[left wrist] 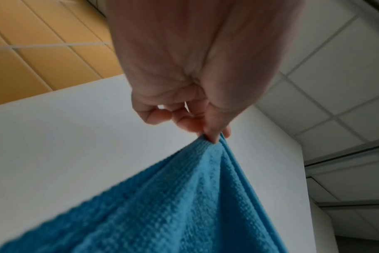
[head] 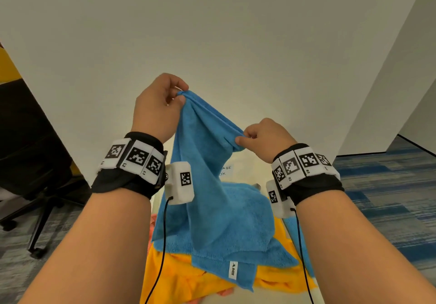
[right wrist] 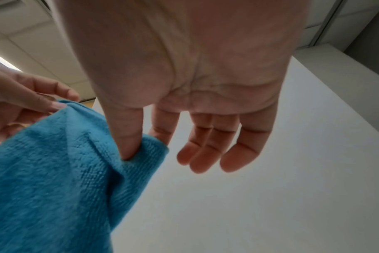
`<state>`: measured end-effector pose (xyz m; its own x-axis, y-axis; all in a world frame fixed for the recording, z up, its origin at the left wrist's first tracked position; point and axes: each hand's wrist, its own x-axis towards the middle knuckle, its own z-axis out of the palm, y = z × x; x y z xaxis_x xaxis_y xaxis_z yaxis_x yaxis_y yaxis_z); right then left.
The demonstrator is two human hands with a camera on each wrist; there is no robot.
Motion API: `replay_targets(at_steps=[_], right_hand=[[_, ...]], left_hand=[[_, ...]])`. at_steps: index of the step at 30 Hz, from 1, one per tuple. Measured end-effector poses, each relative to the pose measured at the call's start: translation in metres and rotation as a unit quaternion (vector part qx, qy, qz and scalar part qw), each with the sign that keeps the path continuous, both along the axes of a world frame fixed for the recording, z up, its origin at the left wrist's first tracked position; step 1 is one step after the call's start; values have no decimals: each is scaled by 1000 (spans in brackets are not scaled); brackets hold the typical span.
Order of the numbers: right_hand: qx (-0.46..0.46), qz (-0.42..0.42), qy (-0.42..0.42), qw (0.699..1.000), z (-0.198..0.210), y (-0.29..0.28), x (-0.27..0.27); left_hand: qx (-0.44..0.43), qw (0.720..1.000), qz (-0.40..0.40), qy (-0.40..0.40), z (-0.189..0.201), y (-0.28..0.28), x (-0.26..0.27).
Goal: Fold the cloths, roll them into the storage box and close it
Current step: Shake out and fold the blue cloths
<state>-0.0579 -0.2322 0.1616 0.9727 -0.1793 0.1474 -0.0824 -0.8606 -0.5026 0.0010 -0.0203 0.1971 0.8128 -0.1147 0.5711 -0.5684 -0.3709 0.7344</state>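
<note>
head view: left hand (head: 157, 106) and right hand (head: 266, 137) each pinch the hanging blue cloth (head: 212, 185) at its top edge.

We see a bright blue cloth (head: 212, 209) with a waffle weave and a white tag (head: 233, 270); under it an orange-yellow cloth (head: 179, 277). At 3 o'clock, blue-striped carpet (head: 382, 185); black-and-white square markers on the wristbands (head: 134, 159).

The left hand (head: 157, 105) is in the centre of the frame, the right hand (head: 266, 138) lower right of it. The held cloth (head: 212, 185) hangs between them, over the cloth pile (head: 177, 273) at the bottom.
</note>
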Motion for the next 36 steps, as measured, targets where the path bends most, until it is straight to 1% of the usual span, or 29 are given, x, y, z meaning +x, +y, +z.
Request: replay_targets(at_steps=[3,5,8,12,13,15,18,22,25,27,29,32,36], right_hand=[[-33,-15,-1,999,3,-4,0],[-48,-37,-28,998,9,-7,-1],[-66,-79,-121,987,26,-9,-5],[-47,-87,-283,954,48,-6,-14],[-35,-87,-309,946,52,-5,-16],[-6,-90,-337,937,59,-4,-20],[4,-97,-336,937,61,-5,-21],[13,-124,-339,932,55,-9,-18],[27,-131,-285,949,47,-8,-14],[75,-110,-236,963,40,-5,-13],[120,-85,-198,969,34,0,-12],[141,-41,-177,973,31,9,-12],[166,27,-138,976,31,20,-15]], left_hand=[[30,999,34,-25,2,7,3],[43,997,53,-36,0,8,3],[39,996,73,-41,-3,7,2],[-2,995,88,-47,3,7,2],[-7,995,89,-49,5,7,1],[-9,995,90,-50,8,8,0],[-8,996,78,-39,9,9,-2],[-16,1000,22,-8,10,8,-6],[-29,999,-17,20,12,4,-10],[-52,996,-44,51,12,0,-13],[-87,989,-77,94,11,-4,-15],[-130,971,-130,154,10,-10,-20],[-118,953,-194,199,13,-15,-29]])
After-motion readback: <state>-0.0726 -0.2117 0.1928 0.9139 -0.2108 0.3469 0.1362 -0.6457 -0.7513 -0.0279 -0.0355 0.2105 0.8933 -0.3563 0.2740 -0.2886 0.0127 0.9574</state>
